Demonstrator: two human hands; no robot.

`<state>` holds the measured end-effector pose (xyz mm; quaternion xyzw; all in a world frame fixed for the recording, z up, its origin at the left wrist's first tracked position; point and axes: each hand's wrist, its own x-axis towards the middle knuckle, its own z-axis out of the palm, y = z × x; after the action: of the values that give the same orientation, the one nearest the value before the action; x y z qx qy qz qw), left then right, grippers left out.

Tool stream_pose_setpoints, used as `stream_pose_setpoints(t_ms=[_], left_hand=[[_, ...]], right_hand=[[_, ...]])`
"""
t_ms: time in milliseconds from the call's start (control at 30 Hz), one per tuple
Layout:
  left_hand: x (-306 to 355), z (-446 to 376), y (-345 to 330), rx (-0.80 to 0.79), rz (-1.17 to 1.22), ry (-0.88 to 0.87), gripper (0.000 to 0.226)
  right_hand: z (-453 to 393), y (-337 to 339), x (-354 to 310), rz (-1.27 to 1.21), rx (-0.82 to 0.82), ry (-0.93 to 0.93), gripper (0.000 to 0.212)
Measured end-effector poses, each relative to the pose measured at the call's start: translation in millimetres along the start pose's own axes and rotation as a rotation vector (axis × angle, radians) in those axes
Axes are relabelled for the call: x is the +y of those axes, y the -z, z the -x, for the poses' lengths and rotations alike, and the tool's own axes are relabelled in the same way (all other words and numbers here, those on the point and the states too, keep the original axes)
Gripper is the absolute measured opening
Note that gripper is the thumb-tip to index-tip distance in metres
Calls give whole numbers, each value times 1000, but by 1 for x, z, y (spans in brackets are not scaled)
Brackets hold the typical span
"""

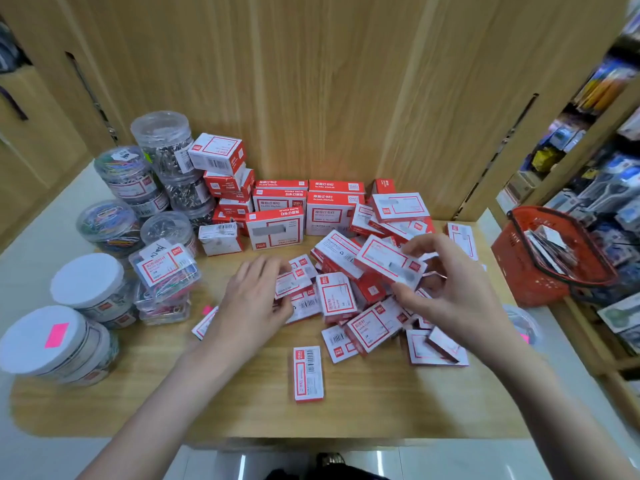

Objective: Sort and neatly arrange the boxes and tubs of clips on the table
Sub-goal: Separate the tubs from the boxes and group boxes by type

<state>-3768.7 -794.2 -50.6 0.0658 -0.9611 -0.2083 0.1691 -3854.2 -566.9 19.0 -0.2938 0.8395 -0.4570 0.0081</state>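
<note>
Boxes (349,292) heaped; right hand (450,292) pinches one, left hand (252,296) seemingly grips another

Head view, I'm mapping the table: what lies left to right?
White-lidded round tub with pink sticker → clear tub of coloured clips → left hand → lone red-and-white box → right hand → red plastic basket.

tubs (114,216) stacked at table's (207,403) left, loose boxes (349,292) mid-table, basket (540,268) at right edge
</note>
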Motion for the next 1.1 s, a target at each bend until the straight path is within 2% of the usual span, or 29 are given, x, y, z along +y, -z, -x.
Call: stream_pose_setpoints(t_ms=[100,200,300,367,467,533,667,800,900,1000,1100], left_hand=[[2,5,8,32,9,0,34],[17,1,17,50,182,-31,41],[34,-13,20,36,301,-19,36],[39,-25,15,-40,345,26,39],[41,-37,13,-141,535,139,29],[42,-40,14,-159,659,188,22],[44,-40,21,-67,786,250,12],[42,-35,29,-89,796,124,28],[40,-29,34,-93,827,77,32],[38,-26,34,-38,732,24,32],[43,-24,29,-34,572,-13,33]], right_hand=[[-4,2,6,-74,-40,2,47],[-7,-2,5,-83,-21,23,43],[-11,-14,-4,71,60,113,30],[-10,-27,-9,272,69,189,20],[-5,-42,-8,442,67,214,23],[-3,-44,-11,422,72,190,22],[-7,-40,-13,332,-13,136,18],[-12,-39,-8,222,-104,134,29],[-16,-33,-6,125,-107,123,39],[-23,-13,-6,138,-53,129,41],[-25,19,-1,124,36,76,34]])
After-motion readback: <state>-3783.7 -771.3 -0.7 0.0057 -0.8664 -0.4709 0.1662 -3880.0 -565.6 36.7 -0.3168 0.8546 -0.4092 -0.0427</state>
